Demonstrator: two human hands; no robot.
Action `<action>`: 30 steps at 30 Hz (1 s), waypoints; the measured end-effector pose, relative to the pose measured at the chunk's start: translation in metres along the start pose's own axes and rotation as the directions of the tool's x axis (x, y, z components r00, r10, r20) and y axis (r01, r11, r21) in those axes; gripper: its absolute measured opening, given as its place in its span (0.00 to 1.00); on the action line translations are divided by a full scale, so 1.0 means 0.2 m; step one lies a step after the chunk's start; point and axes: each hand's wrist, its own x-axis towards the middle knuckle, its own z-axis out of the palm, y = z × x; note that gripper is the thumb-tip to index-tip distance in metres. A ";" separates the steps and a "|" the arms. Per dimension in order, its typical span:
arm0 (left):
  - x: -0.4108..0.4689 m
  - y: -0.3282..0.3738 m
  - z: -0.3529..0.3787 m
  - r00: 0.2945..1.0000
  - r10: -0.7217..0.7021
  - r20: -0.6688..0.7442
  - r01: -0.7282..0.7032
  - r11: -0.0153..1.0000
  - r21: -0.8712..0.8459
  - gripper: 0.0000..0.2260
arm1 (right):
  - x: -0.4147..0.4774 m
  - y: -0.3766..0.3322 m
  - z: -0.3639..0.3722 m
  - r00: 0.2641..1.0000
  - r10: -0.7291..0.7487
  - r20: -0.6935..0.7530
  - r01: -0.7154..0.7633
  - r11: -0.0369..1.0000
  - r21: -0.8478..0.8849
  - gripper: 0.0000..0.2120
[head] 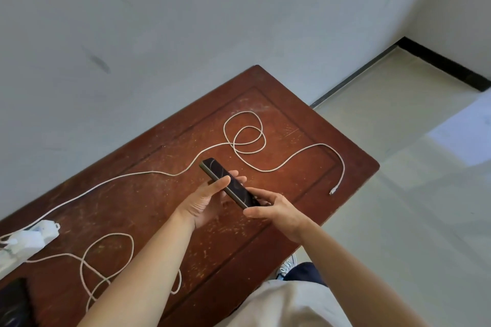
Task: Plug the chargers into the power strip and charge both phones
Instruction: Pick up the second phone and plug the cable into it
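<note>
Hands meet over a scuffed reddish-brown wooden counter (305, 125) as a person grips a dark phone (230, 183) held above the middle of the top, its screen black. The left hand (210, 202) cradles the phone from beneath, thumb laid across the near edge and fingers (239, 176) curled up round the far side; the right hand (279, 211) pinches the phone's lower end between thumb and fingers. From the phone, a white cable (248, 138) loops at 12 o'clock and trails out to 3 o'clock, where its free plug (333, 191) lies bare on the wood, well apart from the phone. At 9 o'clock, by the counter's left edge, white chargers (28, 240) sit in a white power strip (10, 260). A second cable (106, 263) coils at 8 o'clock, partly hidden under the left forearm. A second dark phone (13, 302) lies at the lower left corner, cut off by the frame edge.
</note>
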 end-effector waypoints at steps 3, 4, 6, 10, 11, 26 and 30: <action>0.04 0.02 0.05 0.994 0.030 -0.107 -0.029 0.999 0.017 0.26 | -0.01 -0.02 -0.02 0.998 0.019 -0.055 -0.020 1.000 -0.010 0.36; 0.05 0.02 0.06 0.988 0.039 -0.150 -0.036 0.999 0.024 0.24 | -0.01 -0.03 -0.02 0.997 0.024 -0.077 -0.027 0.999 -0.033 0.38; 0.08 0.04 0.09 0.971 0.055 -0.232 -0.057 0.998 -0.004 0.20 | -0.01 -0.06 -0.05 0.989 0.025 -0.146 -0.045 0.989 -0.138 0.42; 0.10 0.06 0.09 0.931 0.047 -0.361 -0.100 0.987 -0.129 0.27 | 0.03 -0.02 -0.19 0.875 -0.165 -0.455 -0.156 0.794 -0.587 0.30; 0.09 0.06 0.09 0.926 0.045 -0.375 -0.111 0.982 -0.155 0.30 | 0.03 0.01 -0.25 0.827 -0.234 -0.511 -0.235 0.682 -0.693 0.26; -0.06 -0.04 -0.01 0.894 -0.039 -0.446 -0.081 0.966 -0.247 0.41 | 0.04 0.04 -0.44 0.821 -0.338 -0.460 -0.397 0.242 -0.885 0.10; -0.10 -0.04 -0.02 0.888 -0.040 -0.459 -0.092 0.961 -0.260 0.41 | 0.10 0.07 -0.34 0.917 -0.340 -0.210 -0.105 0.303 -0.947 0.15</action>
